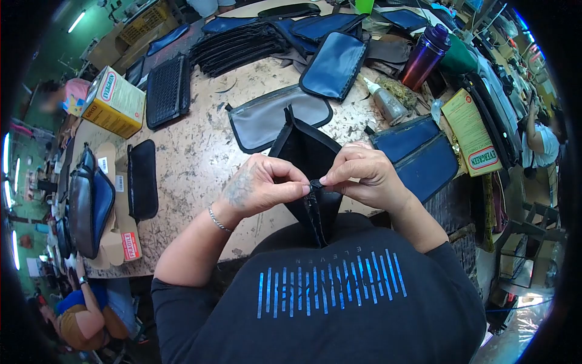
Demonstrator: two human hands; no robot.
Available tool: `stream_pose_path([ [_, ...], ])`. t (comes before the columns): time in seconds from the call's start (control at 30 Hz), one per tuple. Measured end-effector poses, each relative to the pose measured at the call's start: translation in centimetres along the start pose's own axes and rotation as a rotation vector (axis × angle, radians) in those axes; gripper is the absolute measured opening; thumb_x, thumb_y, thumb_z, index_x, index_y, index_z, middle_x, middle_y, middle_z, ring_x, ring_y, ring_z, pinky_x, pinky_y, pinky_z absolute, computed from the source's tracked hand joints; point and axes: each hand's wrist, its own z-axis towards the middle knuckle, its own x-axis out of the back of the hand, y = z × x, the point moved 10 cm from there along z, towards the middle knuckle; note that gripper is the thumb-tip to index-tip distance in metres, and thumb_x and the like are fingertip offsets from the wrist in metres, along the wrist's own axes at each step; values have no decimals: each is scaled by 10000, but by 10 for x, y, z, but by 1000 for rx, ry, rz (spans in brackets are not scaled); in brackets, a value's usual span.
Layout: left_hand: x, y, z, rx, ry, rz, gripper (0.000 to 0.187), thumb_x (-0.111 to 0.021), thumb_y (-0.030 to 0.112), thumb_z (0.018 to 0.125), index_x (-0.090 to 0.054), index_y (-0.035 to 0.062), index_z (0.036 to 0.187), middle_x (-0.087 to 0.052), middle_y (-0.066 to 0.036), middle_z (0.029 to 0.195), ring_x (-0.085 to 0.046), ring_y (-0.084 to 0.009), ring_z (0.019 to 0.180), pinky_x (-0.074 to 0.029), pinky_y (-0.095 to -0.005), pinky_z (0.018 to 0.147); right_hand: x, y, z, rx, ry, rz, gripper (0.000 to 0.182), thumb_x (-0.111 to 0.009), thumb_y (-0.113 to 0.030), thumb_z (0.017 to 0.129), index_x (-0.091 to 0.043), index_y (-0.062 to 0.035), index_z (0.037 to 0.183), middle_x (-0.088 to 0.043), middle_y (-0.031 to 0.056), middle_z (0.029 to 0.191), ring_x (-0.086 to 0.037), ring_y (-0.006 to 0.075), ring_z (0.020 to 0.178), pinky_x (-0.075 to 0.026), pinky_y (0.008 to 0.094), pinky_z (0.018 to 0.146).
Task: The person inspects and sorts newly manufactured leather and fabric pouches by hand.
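A black pouch [303, 148] stands open in front of my chest, its near edge against my shirt. My left hand [264, 185] pinches the pouch's upper edge near its middle with thumb and forefinger. Close beside it, my right hand [364, 176] pinches the same edge, and a small dark end shows between the two sets of fingertips. Just beyond the hands, a grey pouch with black trim [276, 115] lies flat on the table. A blue pouch [333, 65] overlaps its far right corner.
The worn table [206, 133] bears a stack of black pieces [239, 48], a woven black pouch [168, 91], a yellow box [114, 102], a glue bottle [388, 103], a purple flask [426, 57] and blue pouches [418, 158]. Other people [91, 309] sit at lower left and far right.
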Motion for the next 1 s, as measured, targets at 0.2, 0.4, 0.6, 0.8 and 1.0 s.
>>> stream_pose_path([
  [0.2,-5,11,-3,-41,3,45,60,-653,42,682,-629,-8,707,-565,0,620,-471,-34,550,-355,-168,488,-4,6,1,-97,-129,230,210,-686,-86,646,-611,-35,836,-603,67,809,-577,176,756,-437,287,677],
  [0.4,-10,24,-6,-75,-5,86,58,-650,46,685,-621,-1,703,-560,7,613,-473,-26,553,-353,-162,480,-12,7,2,-322,-214,100,283,-681,-193,674,-609,-25,889,-608,94,807,-547,188,785,-426,303,710],
  [0.6,-9,31,-10,-56,50,156,86,-653,82,683,-618,7,708,-572,-7,626,-500,-46,567,-378,-182,503,-8,9,0,-297,-157,224,222,-681,-135,685,-618,-32,871,-610,72,792,-538,148,775,-418,283,710],
  [0.8,-12,42,-14,-180,112,294,112,-660,111,675,-619,14,713,-585,-28,655,-527,-72,595,-397,-204,532,-11,17,-6,-378,-155,353,232,-691,-159,689,-618,-28,866,-608,59,817,-538,127,784,-410,269,729],
  [1.0,-17,52,-17,-316,164,347,92,-661,98,681,-611,23,697,-577,-36,642,-539,-88,583,-408,-218,533,-15,9,0,-275,-244,115,222,-644,-244,737,-633,-63,866,-552,72,717,-509,196,739,-400,301,684],
])
